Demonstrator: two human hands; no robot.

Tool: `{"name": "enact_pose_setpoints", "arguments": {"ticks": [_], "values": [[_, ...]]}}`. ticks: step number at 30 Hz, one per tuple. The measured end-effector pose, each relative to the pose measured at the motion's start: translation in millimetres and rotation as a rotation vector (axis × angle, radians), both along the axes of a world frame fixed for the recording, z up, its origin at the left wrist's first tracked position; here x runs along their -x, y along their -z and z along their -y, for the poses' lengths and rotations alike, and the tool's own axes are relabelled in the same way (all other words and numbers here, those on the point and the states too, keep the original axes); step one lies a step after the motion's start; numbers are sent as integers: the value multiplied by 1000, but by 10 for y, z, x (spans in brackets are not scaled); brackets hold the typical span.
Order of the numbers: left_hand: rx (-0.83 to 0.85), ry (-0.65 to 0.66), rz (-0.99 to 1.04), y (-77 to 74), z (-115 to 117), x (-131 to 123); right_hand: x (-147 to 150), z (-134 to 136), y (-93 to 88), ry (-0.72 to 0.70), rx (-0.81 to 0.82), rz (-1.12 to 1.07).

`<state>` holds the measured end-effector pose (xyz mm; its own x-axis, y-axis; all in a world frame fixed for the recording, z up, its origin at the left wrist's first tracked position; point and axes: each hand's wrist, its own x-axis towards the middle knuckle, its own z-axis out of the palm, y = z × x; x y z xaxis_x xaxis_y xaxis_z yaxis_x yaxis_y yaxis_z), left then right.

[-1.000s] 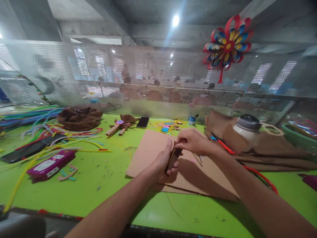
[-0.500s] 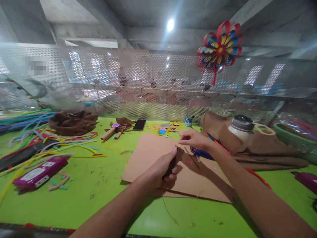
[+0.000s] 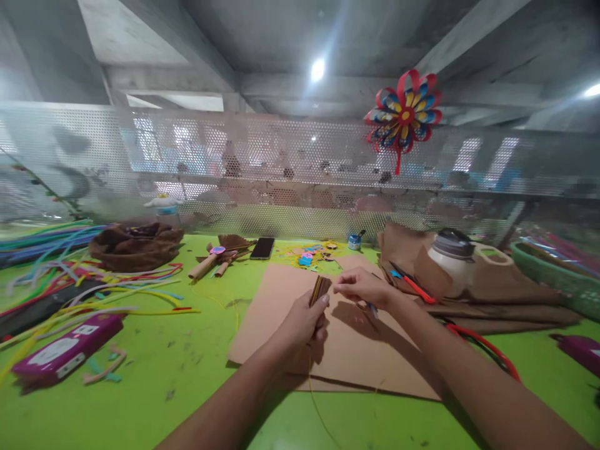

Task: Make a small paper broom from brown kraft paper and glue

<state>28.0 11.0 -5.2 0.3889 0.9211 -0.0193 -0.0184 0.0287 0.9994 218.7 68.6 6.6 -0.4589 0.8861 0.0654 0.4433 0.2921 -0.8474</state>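
My left hand [image 3: 302, 322] is closed round a small dark brown folded strip bundle [image 3: 320, 289] that sticks up above the fingers, with a thin yellow wire trailing down from it. My right hand [image 3: 363, 289] hovers just right of the bundle's top, fingers pinched together; what they pinch is too small to make out. Both hands are over a brown cardboard sheet [image 3: 281, 300] lying on the green table [image 3: 187, 375].
Coloured foam strips [image 3: 94, 287], a magenta box [image 3: 60, 353] and a brown fabric heap [image 3: 135, 245] lie at left. A phone [image 3: 262, 248], paper scraps, a small pot, brown paper, a white jug [image 3: 454, 255], red-handled scissors [image 3: 415, 287] and a green basket [image 3: 557, 278] lie behind and right. A perforated screen bears a paper pinwheel [image 3: 404, 119].
My left hand has raised the brown bundle more upright. My right hand has come off its top and drawn slightly to the right. The view has tilted upward a little.
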Motion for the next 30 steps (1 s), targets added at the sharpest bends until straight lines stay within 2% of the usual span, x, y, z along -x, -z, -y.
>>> {"name": "enact_pose_setpoints", "arguments": {"ticks": [4,8,10,14,17,20,25,30], "values": [[-48,-148,66,33,-99,49,219,71,53,35,-54,-31],[-60,-326,125,38,-202,111,457,216,119,98,-197,-55],[-39,-370,156,26,-236,147,539,344,141,115,-270,-63],[42,-395,252,7,-265,204,600,656,198,147,-417,-38],[115,-409,351,-10,-251,205,597,809,279,193,-604,131],[154,-433,410,-43,-215,175,603,844,370,184,-693,275],[29,-390,365,-61,-193,144,702,893,505,99,-799,381],[-36,-369,266,-9,-215,153,813,1041,587,-78,-856,445]]}}
